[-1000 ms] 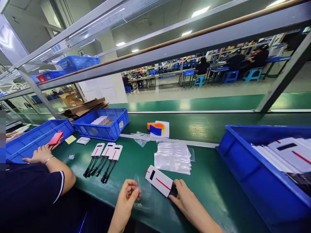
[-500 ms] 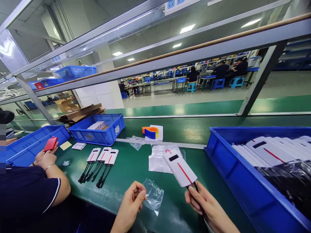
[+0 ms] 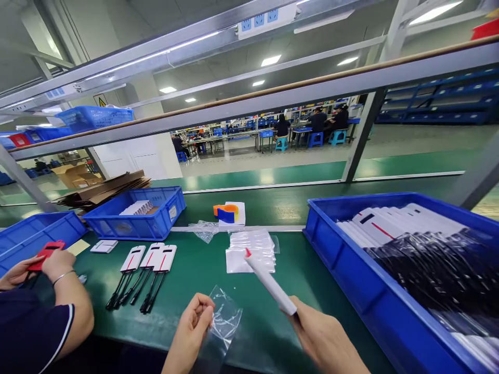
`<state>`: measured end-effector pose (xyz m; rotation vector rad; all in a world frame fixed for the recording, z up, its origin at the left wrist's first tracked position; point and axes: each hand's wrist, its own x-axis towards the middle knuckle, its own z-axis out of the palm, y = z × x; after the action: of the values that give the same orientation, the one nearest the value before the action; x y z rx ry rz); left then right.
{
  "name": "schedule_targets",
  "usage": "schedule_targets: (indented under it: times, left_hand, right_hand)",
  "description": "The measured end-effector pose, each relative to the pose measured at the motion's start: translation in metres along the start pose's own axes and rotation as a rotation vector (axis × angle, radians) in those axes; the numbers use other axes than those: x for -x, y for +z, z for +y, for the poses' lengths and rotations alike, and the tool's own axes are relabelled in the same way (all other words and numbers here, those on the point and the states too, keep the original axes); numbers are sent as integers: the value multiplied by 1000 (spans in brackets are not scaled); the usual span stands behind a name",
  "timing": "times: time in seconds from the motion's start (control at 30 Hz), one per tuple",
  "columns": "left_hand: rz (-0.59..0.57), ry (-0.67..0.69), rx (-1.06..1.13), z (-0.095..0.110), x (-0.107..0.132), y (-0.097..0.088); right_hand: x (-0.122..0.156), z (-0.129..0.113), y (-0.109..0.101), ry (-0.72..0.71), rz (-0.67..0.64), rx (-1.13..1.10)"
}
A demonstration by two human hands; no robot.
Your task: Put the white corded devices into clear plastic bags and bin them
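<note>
My left hand [image 3: 192, 328] pinches a clear plastic bag [image 3: 226, 317] by its edge, low over the green bench. In my right hand [image 3: 315, 332] is a flat white device [image 3: 268, 280], gripped at its lower, cable end and turned edge-on, with a small red tip at its top. My palm hides its cables. Beyond the device lies a pile of clear bags and white sheets [image 3: 249, 252]. To the left, white devices [image 3: 163, 258] with a red stripe and black cables lie on the bench.
A large blue bin [image 3: 331, 259] at the right holds many white devices with black cables. An orange and blue tape roll [image 3: 226, 213] sits behind the pile. Another blue bin [image 3: 132, 228] stands back left. At far left, a co-worker's hands [image 3: 58, 265] hold a red device [image 3: 47, 253].
My right hand has rotated the white device from face-up to edge-on. The view has swung to the right. The co-worker's hands have lowered the red device.
</note>
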<state>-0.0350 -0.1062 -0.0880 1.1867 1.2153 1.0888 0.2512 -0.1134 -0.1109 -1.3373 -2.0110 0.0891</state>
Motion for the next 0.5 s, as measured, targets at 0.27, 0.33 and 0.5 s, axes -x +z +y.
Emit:
schedule_targets:
  times: [0.27, 0.33, 0.5]
  left_hand:
    - [-26, 46, 55, 8, 4, 1]
    - [-44, 47, 58, 10, 1, 2]
    - [-55, 65, 51, 18, -19, 4]
  right_hand:
    - [-14, -26, -42, -427, 231, 542]
    - [-11, -28, -49, -444, 232, 533]
    - [-5, -13, -54, -488, 120, 531]
